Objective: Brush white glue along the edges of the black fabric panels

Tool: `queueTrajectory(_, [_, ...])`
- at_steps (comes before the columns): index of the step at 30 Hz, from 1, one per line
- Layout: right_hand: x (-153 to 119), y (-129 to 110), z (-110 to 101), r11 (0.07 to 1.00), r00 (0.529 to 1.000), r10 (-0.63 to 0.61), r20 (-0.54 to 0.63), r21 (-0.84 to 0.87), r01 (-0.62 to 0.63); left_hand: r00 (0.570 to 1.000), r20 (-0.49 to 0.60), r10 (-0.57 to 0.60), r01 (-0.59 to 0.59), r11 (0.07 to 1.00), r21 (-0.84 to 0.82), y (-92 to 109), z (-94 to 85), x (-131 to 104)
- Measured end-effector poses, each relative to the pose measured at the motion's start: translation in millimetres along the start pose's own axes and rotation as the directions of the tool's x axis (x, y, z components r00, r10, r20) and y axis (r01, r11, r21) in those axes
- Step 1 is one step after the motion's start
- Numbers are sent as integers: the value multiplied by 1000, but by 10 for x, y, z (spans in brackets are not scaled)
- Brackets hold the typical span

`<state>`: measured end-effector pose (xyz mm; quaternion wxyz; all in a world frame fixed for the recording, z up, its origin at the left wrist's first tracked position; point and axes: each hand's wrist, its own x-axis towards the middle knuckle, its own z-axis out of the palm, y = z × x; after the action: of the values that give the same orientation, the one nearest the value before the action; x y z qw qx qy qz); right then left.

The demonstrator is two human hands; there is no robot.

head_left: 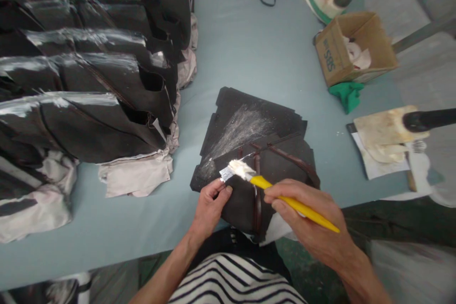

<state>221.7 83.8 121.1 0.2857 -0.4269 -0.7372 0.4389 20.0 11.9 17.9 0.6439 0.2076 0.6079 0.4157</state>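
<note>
A dark leather-like bag piece (285, 161) with brown straps lies at the table's front edge, pale streaks across its upper flap. My left hand (213, 199) pinches it with thumb and forefinger, right below a small white label (225, 173). Held in my right hand (306, 213) is a yellow-handled brush (295, 204). Its bristles, loaded with a thick cream-white substance, touch or hover just over the piece beside the label; I cannot tell which. Some pale cloth (278, 228) shows under the piece's lower edge.
Several similar dark pieces (81, 123), white-smeared along their edges, overlap at left with pale cloth (138, 175) beneath. To the right are a cardboard box (331, 59), green cloth (346, 95) and a cream-crusted block with a black handle (384, 128). Black-framed glasses (269, 2) lie farther back.
</note>
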Motion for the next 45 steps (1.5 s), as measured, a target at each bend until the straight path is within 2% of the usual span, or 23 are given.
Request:
queueTrajectory(5, [4, -74, 186, 988, 994, 107, -9, 116, -105, 999, 33, -15, 15, 1000, -5, 35, -28, -10])
queueTrajectory(9, [7, 68, 44, 987, 972, 159, -176, 10, -159, 999, 46, -1, 0, 999, 36, 77, -3, -28])
queueTrajectory(12, [22, 95, -104, 978, 956, 143, -255, -113, -176, 999, 12, 49, -50, 988, 144, 98, 35, -76])
queueTrajectory(14, [48, 27, -148, 968, 954, 110, -280, -189, -167, 997, 3, 78, -77, 975, 209, 111, 65, -124])
queueTrajectory(20, [148, -202, -40, 918, 952, -10, -307, -381, -113, 988, 28, 150, -151, 939, 309, 143, 130, -235])
queueTrajectory(23, [163, -158, 5, 895, 911, -10, -412, -409, -176, 986, 26, 162, -162, 937, 308, 176, 144, -233])
queueTrajectory(28, [107, -104, 29, 909, 851, 123, -511, -287, -303, 984, -3, 180, -172, 946, 275, 238, 154, -196])
queueTrajectory(32, [63, -98, 56, 941, 772, 290, -565, 22, -337, 988, -18, 156, -147, 959, 242, 227, 134, -169])
queueTrajectory(35, [38, -57, 69, 931, 712, 362, -602, 186, -316, 991, -28, 130, -119, 962, 246, 187, 108, -155])
queueTrajectory(36, [27, -36, 78, 918, 707, 395, -587, 231, -321, 992, -25, 122, -112, 961, 251, 173, 100, -152])
queueTrajectory(40, [12, 86, 155, 863, 754, 497, -430, 341, -373, 997, -15, 72, -66, 966, 251, 135, 84, -146])
queueTrajectory(42, [58, 168, 191, 878, 752, 473, -460, 318, -358, 998, -21, 52, -45, 968, 247, 131, 82, -145])
queueTrajectory(45, [175, 283, 188, 897, 709, 440, -552, 306, -319, 999, -21, 36, -30, 967, 255, 136, 76, -146])
